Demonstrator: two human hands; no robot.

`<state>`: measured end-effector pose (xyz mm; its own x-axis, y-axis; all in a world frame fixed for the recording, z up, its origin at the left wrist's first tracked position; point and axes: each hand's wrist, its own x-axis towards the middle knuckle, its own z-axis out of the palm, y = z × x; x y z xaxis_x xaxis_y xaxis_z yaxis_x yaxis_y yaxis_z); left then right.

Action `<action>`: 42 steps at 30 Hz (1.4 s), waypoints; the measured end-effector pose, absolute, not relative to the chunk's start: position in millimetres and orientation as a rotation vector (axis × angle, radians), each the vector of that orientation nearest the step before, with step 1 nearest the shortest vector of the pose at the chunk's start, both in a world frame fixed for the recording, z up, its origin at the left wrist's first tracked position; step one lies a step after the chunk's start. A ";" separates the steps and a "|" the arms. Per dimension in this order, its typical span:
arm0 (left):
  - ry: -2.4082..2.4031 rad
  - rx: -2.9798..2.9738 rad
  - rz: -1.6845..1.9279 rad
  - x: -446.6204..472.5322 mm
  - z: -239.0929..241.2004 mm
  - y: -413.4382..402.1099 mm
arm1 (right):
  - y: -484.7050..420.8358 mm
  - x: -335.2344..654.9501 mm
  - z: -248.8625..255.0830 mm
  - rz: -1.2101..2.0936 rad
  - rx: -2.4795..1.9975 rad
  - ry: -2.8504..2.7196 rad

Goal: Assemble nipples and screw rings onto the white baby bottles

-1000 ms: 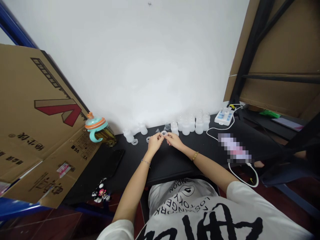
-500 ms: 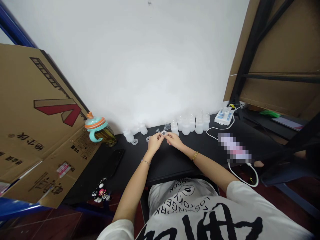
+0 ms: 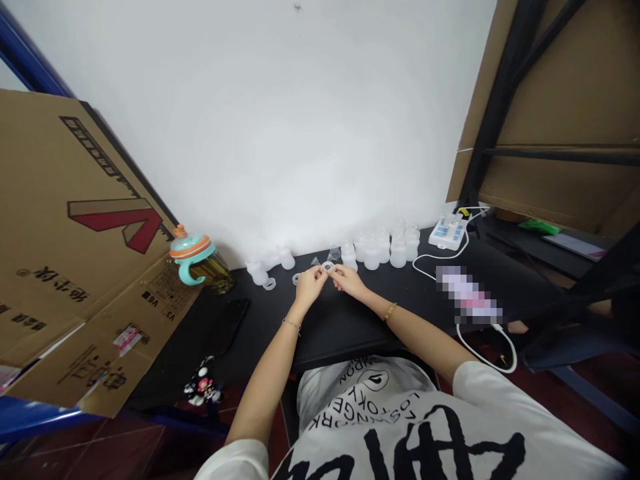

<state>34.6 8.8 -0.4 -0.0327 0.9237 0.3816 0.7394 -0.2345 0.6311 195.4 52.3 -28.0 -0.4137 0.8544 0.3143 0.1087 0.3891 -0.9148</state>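
Note:
Between my two hands, over the black table, is a small white bottle collar ring (image 3: 328,266). My left hand (image 3: 311,283) pinches its left side, and my right hand (image 3: 349,281) pinches the right side with curled fingers. Loose collar rings (image 3: 269,284) lie to the left of my hands. Just beyond them are clear pieces that look like bottle caps (image 3: 334,253) and a small nipple (image 3: 315,261). Right of my hands stand several assembled baby bottles (image 3: 371,253) with clear tops. A few open bottle bodies (image 3: 257,271) are at the back left.
A teal-and-orange lidded drink bottle (image 3: 197,257) stands at the left by a cardboard box (image 3: 75,253). A dark phone (image 3: 231,325) with a charm (image 3: 203,383) lies near the left edge. At right are a power strip (image 3: 447,233), white cables and a blurred-out device (image 3: 469,295).

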 end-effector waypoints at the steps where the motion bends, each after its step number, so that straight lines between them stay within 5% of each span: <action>1: 1.776 2.002 1.125 34.8 -0.2 8.6 | 52.1 195.5 -27.9 1.097 -0.838 -1.795; 42: 1.810 2.000 1.129 35.4 5.2 5.6 | 50.6 196.0 -26.3 1.073 -0.823 -1.803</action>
<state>35.4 5.6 5.2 -0.0516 0.9202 0.3881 0.7534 -0.2192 0.6199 196.0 50.6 -26.3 -0.4135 0.8457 0.3372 0.1070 0.4130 -0.9044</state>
